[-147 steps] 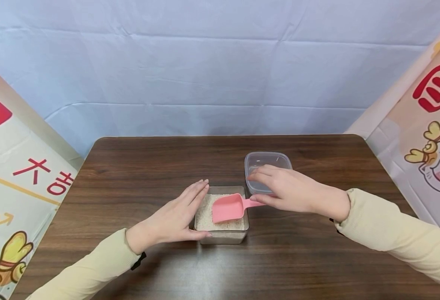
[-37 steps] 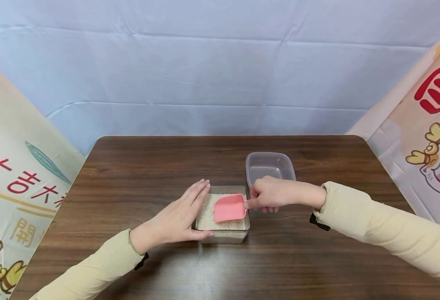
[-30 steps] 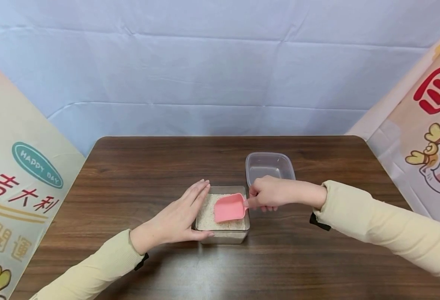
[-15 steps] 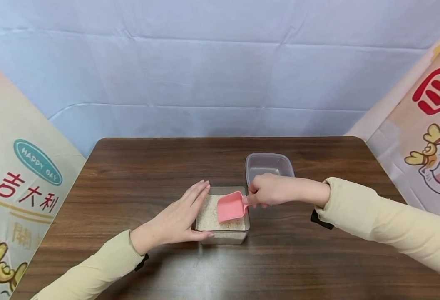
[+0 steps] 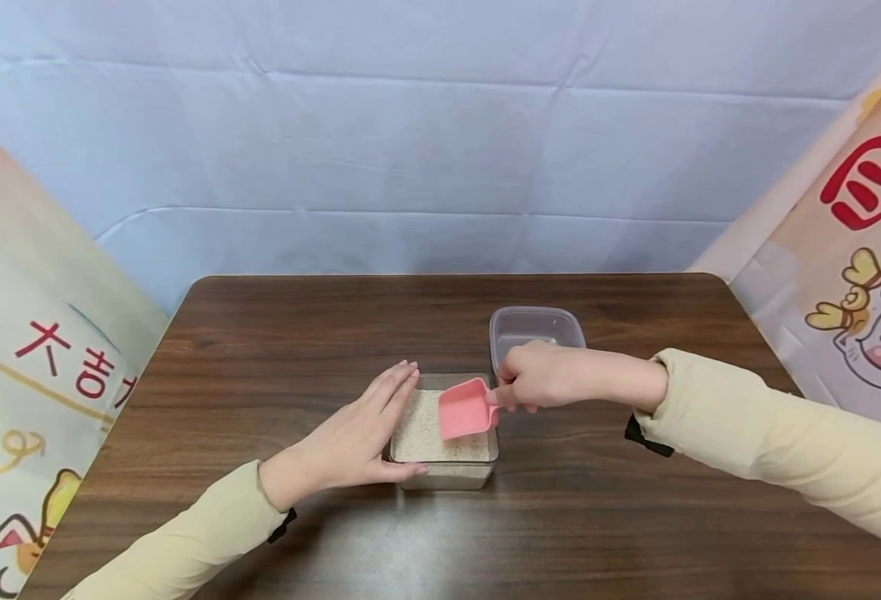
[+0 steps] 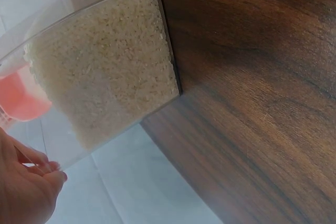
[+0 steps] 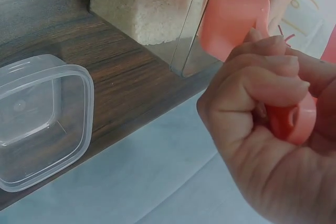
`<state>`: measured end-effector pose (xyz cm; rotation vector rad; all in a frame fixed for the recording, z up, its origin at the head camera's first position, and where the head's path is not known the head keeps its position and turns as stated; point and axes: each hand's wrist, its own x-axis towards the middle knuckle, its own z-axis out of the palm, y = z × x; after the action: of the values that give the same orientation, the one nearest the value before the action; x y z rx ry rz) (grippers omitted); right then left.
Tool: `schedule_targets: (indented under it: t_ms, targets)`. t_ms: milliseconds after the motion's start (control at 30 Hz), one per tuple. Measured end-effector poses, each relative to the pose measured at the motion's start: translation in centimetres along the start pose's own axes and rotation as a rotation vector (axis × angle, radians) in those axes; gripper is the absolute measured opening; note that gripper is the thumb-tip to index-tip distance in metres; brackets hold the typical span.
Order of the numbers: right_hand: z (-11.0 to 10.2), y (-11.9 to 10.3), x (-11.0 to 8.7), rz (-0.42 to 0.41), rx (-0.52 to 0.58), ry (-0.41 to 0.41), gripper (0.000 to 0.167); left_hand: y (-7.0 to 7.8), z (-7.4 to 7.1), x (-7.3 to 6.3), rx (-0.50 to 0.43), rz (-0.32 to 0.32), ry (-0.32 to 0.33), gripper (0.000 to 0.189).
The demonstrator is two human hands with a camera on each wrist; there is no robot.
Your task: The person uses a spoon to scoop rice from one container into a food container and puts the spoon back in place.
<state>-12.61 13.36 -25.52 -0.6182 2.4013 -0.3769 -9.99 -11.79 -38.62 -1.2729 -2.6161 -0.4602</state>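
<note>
We are watching the pink scoop tilting over the rice inside the clear container.

The right hand, hovering over the handle with loose fingers moments ago, is now gripping it, and we are seeing the blade leaning more steeply and sitting nearer the container's right wall. We are judging the scoop work to be at an early point: no grains are showing in the blade, and we are not managing to tell whether its edge is touching the rice. The left hand is bracing the container's left side as before, fingers straight. Beyond, a plastic tub is standing on the tabletop, no rice showing in it.
</note>
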Motion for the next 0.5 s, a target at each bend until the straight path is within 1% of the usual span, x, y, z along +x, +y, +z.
schedule_targets:
  t_ms: [167, 367, 500]
  targets:
    - [-0.1, -0.3, -0.2, 0.004, -0.014, -0.007, 0.029, 0.0, -0.1, 0.0, 0.0, -0.002, -0.004, 0.102]
    - [-0.3, -0.9, -0.4, 0.023, -0.057, -0.021, 0.029, 0.1, -0.3, 0.1, 0.001, -0.003, -0.005, 0.101]
    - [-0.5, -1.3, -0.5, 0.029, -0.078, -0.014, 0.028, 0.1, -0.4, 0.1, 0.0, -0.008, -0.013, 0.101]
